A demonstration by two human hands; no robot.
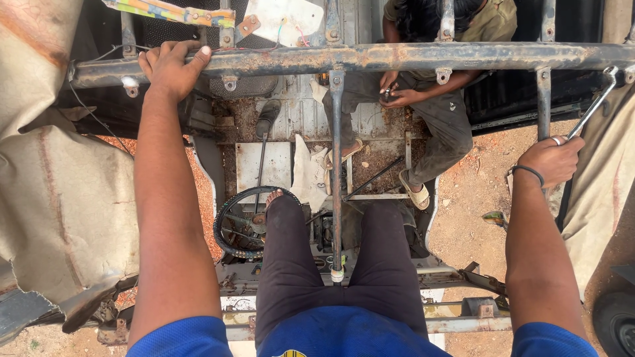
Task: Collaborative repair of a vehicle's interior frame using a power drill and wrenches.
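A rusty steel bar runs level across the top of the view, pitted and brown, with small brackets hanging under it. A slim, shiny wrench slants up from lower left to upper right, its head set on a fitting at the bar's right end.

Bright diffuse daylight, soft shadows, sharp focus, slight wide-angle edge stretch.

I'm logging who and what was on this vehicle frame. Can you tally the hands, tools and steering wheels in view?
Wearer's hands: 2, left hand on the rusty crossbar, right hand holding the wrench
Co-worker's hands: 2
Wrench: 1
Steering wheel: 1
Total: 6
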